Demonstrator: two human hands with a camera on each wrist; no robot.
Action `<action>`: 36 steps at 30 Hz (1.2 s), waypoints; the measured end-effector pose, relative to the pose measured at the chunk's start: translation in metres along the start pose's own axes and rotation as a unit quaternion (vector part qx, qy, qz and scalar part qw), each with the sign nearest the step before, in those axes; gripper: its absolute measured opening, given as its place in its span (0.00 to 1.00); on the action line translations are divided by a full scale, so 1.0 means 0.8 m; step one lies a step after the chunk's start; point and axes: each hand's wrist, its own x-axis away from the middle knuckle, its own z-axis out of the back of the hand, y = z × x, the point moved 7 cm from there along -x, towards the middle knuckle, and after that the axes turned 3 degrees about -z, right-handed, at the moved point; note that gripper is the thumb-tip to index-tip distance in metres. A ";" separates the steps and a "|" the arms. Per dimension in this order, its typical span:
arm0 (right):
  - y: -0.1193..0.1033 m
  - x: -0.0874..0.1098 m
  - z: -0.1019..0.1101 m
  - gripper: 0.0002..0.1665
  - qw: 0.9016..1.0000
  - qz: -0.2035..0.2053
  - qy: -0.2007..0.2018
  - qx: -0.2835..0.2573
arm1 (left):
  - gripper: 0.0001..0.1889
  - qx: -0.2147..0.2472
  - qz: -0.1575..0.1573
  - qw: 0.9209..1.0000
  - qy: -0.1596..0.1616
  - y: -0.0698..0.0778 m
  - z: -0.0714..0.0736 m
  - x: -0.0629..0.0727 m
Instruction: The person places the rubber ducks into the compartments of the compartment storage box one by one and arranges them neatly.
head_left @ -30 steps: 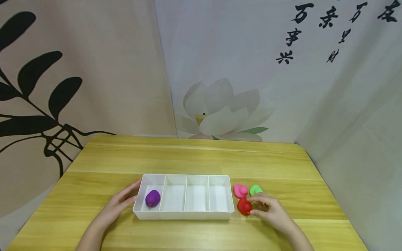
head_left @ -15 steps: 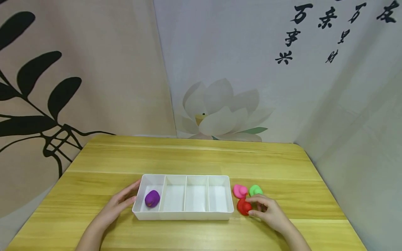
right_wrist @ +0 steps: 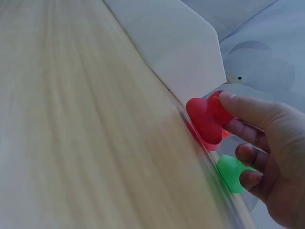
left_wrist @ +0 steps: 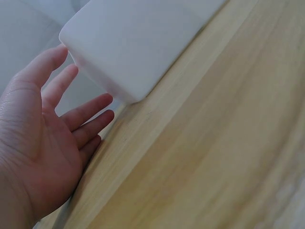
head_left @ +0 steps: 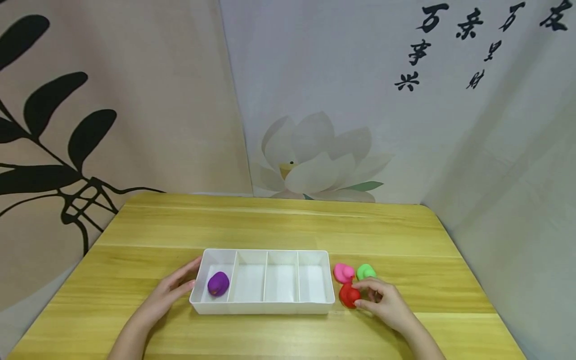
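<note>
A white tray (head_left: 263, 308) with several compartments lies on the table. A purple rubber duck (head_left: 218, 284) sits in its leftmost compartment. My left hand (head_left: 164, 295) touches the tray's left end, fingers spread and nearly straight; the left wrist view shows the fingertips of this hand (left_wrist: 57, 133) at the tray's end wall (left_wrist: 128, 47). Off the tray's right end, my right hand (head_left: 384, 302) pinches a red rubber duck (head_left: 348, 296) between thumb and fingers. The right wrist view shows the thumb against the red duck (right_wrist: 205, 119), which appears low at the table surface.
A pink rubber duck (head_left: 344, 273) lies just behind the red one. Beside it is a green rubber duck (head_left: 365, 271), close to my right fingers. The wooden table (head_left: 288, 225) ends at a printed cloth backdrop (head_left: 315, 100).
</note>
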 end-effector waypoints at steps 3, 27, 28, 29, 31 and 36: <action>-0.021 -0.001 0.004 0.17 1.000 -0.005 0.005 -0.006 | 0.26 0.002 0.004 1.000 0.001 0.000 -0.001 0.000; -0.110 -0.009 0.035 0.20 0.993 0.102 0.046 -0.034 | 0.26 0.019 0.002 1.000 -0.001 0.002 -0.003 0.000; -0.117 -0.010 0.036 0.20 0.993 0.103 0.046 -0.035 | 0.26 0.018 0.000 1.000 -0.002 0.003 -0.003 0.000; -0.123 -0.011 0.037 0.20 0.993 0.102 0.048 -0.035 | 0.26 0.017 -0.003 1.000 -0.002 0.003 -0.003 0.000; -0.129 -0.013 0.038 0.19 0.993 0.100 0.051 -0.033 | 0.26 0.016 -0.009 1.000 -0.004 0.004 -0.002 0.000; -0.130 -0.018 0.037 0.18 0.994 0.091 0.060 -0.023 | 0.26 0.012 0.002 1.000 -0.001 0.002 -0.002 0.000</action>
